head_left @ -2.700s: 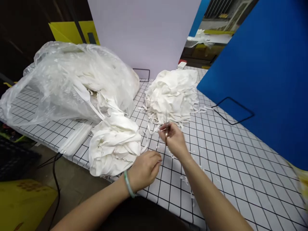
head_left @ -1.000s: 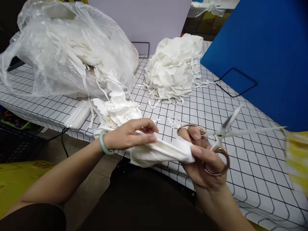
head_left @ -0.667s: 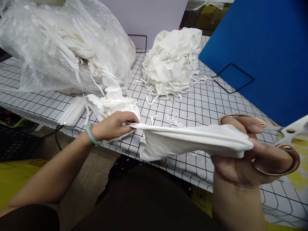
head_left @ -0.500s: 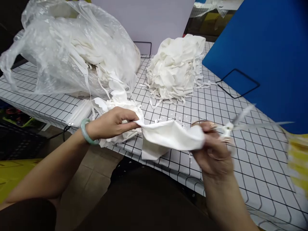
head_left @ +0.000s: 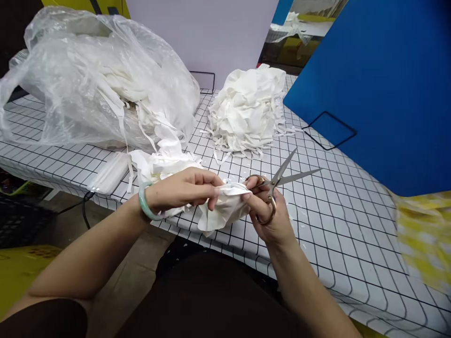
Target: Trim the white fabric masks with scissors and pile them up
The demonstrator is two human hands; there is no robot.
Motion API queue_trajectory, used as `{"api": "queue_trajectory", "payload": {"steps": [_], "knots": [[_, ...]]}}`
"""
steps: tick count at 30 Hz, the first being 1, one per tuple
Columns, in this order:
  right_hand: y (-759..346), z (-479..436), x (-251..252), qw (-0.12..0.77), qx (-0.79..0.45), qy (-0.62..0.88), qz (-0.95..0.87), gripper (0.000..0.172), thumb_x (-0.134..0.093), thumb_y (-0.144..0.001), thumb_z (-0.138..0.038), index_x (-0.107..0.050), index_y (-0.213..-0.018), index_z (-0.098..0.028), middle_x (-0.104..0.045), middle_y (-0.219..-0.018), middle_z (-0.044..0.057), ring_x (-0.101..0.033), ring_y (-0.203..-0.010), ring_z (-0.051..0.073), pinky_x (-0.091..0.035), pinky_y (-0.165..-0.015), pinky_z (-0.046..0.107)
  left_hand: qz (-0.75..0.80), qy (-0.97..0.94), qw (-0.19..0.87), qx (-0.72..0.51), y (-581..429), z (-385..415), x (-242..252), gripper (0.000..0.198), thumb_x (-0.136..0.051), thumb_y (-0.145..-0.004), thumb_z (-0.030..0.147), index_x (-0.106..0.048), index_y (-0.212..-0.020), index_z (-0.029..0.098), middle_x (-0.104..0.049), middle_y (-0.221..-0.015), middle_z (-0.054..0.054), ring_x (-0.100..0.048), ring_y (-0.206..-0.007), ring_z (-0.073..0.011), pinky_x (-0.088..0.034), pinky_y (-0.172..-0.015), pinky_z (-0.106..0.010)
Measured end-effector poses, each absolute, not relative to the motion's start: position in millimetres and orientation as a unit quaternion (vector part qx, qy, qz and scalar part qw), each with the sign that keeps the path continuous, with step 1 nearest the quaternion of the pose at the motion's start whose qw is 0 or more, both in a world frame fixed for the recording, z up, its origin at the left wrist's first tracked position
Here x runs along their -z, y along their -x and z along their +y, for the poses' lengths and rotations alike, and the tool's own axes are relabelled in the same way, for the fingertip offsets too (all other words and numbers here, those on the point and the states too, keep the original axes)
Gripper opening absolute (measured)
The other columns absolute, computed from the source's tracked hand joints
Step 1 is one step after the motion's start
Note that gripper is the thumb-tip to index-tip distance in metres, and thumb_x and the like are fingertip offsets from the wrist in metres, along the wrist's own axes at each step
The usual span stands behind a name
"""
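Observation:
My left hand [head_left: 183,190], with a pale green bangle on the wrist, is closed on one end of a white cloth piece [head_left: 225,209] held over the table's near edge. My right hand [head_left: 269,216] pinches the other end of that cloth while its fingers sit in the copper-coloured loops of a pair of scissors [head_left: 282,178]. The scissor blades are spread apart and point away to the right. The two hands are close together and the cloth hangs bunched between them.
A clear plastic bag [head_left: 88,80] stuffed with white cloth lies at the left on the grid-patterned table [head_left: 334,220]. A smaller heap of cloth [head_left: 162,162] spills beside it. A pile of white pieces with strips [head_left: 248,112] sits further back. A blue board [head_left: 380,89] stands at right.
My left hand took a white cloth piece from the near heap, both hands stretched it wide, and now they have come back together with the cloth bunched. The scissors stayed in my right hand.

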State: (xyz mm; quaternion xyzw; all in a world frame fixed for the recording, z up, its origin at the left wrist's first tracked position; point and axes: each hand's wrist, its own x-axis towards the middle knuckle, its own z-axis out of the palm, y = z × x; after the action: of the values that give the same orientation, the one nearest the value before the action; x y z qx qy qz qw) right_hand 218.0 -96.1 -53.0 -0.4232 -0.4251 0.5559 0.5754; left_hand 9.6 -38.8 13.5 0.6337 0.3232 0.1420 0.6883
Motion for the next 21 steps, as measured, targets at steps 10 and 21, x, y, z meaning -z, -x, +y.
{"api": "queue_trajectory", "payload": {"steps": [10, 21], "knots": [[-225, -102, 57, 0.580, -0.381, 0.484, -0.533, 0.023, -0.073, -0.086, -0.028, -0.061, -0.106, -0.025, -0.063, -0.118, 0.005, -0.057, -0.120, 0.025, -0.041, -0.110, 0.045, 0.369, -0.674, 0.588, -0.253, -20, -44, -5, 0.024, -0.060, -0.091, 0.032, -0.073, -0.079, 0.014, -0.060, -0.076, -0.002, -0.053, -0.069, -0.0126, -0.042, -0.063, -0.025], [-223, -78, 40, 0.527, -0.590, 0.409, -0.456, 0.018, -0.075, -0.074, -0.033, -0.064, -0.077, -0.019, -0.056, -0.070, -0.002, -0.051, -0.063, 0.013, -0.040, -0.057, 0.026, 0.333, -0.633, 0.678, -0.167, -16, -50, -8, 0.032, -0.057, -0.095, 0.040, -0.075, -0.093, 0.014, -0.038, -0.056, 0.005, -0.030, -0.050, -0.0073, -0.026, -0.047, -0.021]]}}
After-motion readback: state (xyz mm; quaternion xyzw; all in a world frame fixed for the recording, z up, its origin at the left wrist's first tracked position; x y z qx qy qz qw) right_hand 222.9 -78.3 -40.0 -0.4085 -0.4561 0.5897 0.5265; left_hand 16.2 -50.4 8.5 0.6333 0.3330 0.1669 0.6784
